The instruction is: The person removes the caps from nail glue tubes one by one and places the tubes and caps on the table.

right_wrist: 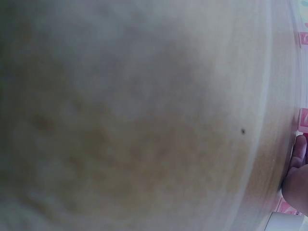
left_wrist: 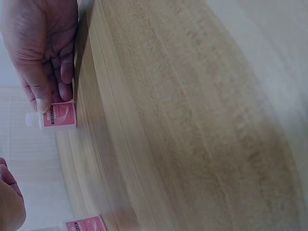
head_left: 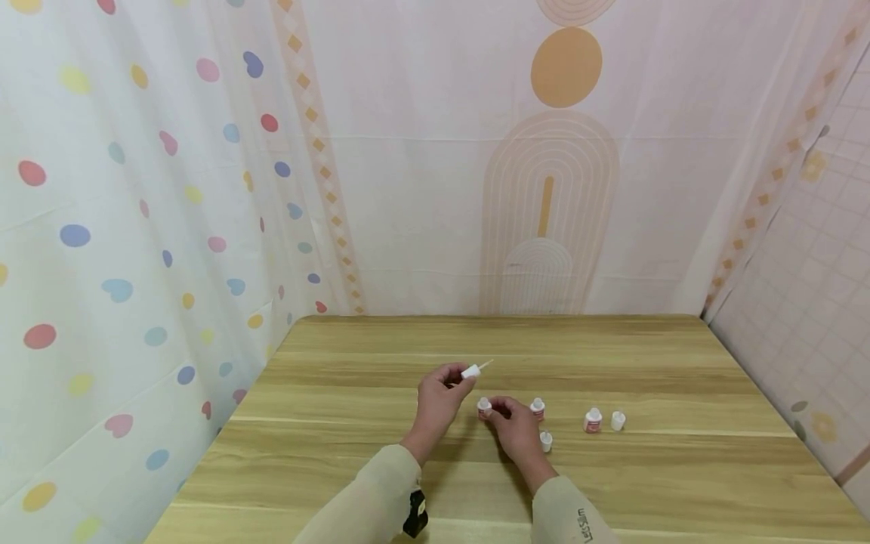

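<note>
My left hand (head_left: 440, 397) pinches a white cap (head_left: 470, 372) with a thin applicator brush pointing up and right. My right hand (head_left: 515, 429) grips a small white bottle (head_left: 483, 409) with a pink label, standing on the table without its cap. In the left wrist view the right hand's fingers lie along this bottle (left_wrist: 60, 115). Part of my left hand (left_wrist: 9, 199) shows at that view's left edge. Near the right hand stand another uncapped bottle (head_left: 538, 409) and a white cap (head_left: 546, 441). Only part of the right hand (right_wrist: 296, 183) appears in the right wrist view.
Further right on the wooden table (head_left: 666, 483) stand a third bottle (head_left: 593, 421) and its neighbouring white cap (head_left: 618, 421). The left wrist view shows one more pink-labelled bottle (left_wrist: 86, 224) at its bottom edge. Patterned curtains (head_left: 408, 189) hang behind and beside the table.
</note>
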A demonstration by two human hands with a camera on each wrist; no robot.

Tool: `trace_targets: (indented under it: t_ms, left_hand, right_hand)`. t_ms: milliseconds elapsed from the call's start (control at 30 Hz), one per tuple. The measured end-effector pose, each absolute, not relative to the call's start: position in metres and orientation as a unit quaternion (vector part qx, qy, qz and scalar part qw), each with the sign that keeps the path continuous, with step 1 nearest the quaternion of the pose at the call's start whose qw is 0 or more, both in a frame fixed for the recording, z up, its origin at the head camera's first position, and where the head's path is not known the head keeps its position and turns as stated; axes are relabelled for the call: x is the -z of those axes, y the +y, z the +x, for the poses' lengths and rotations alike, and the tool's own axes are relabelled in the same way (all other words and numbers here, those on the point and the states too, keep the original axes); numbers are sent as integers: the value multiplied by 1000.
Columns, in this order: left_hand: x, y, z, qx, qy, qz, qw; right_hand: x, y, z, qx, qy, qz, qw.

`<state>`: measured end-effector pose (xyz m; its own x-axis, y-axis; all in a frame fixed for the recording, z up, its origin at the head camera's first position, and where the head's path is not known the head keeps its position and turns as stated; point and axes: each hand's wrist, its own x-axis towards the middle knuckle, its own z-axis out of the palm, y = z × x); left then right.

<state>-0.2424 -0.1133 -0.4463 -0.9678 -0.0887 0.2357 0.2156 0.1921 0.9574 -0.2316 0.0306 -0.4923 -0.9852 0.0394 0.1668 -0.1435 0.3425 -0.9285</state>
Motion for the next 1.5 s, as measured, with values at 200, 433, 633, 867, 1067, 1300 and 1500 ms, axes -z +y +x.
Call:
trace_targets:
  t_ms: [200,433,633,867,1067,1300,1500]
  left_hand:
    - [447,-113,-242,630,-765,-43,126]
    - [445,-111,-239,623,-771,-36,125]
    - [447,-110,-239,624,-770,-35,128]
    - [448,-109,-239,630,-765,-36,131]
    - [448,-108,-239,618,-774,-26,134]
    - [446,-107,-237,612,-780,-18,129]
    - [449,-106,-238,613,-780,-18,129]
  right_hand:
    - [494,31,-232,-566,-819,36,80]
    - [494,31,-232,-570,-816,43,86]
    - [494,32,-232,-571,-815,45,90]
    - [493,32,-232,-573,-814,43,88]
    - [493,31,-232,-573,-814,40,88]
    - [492,31,-231,-567,-819,38,83]
    - [492,31,-231,-566,-819,38,84]
